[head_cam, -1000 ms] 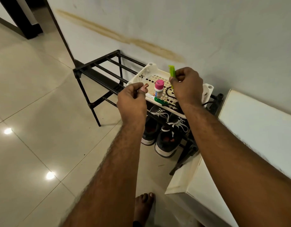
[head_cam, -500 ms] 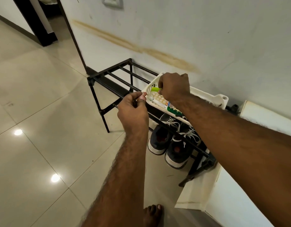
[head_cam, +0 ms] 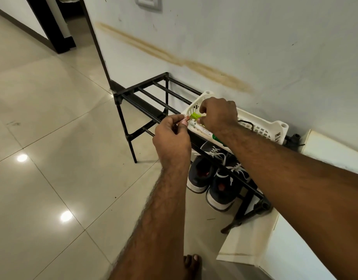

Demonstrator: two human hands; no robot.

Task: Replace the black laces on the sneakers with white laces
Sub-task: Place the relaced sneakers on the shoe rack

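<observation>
1. The left hand [head_cam: 172, 140] pinches a small reddish-brown tube [head_cam: 183, 120] between thumb and curled fingers. What the tube is cannot be told.
2. Touching the tube's tip, the right hand [head_cam: 218, 116] grips a lime-green piece [head_cam: 194, 116] with curled fingertips. It looks like a cap meeting the tube, though that is a guess.
3. Directly under the right hand sits a white plastic basket [head_cam: 262, 126] on the top bars of a black shoe rack [head_cam: 145, 93]. A white tube with a green end [head_cam: 210, 134] lies along the basket's near edge, and a dark cord [head_cam: 245, 123] rests further in.
4. Below both hands, on the floor under the rack, stand the 2 dark sneakers [head_cam: 210, 178]. They already carry white laces [head_cam: 216, 153], so the relacing looks done and this is likely tidying up.
5. To do it well, keep the 2 parts in line over the basket, so that anything that slips lands inside it.
6. Print runs along both tubes, but it is too small to read; no brand shows.
</observation>
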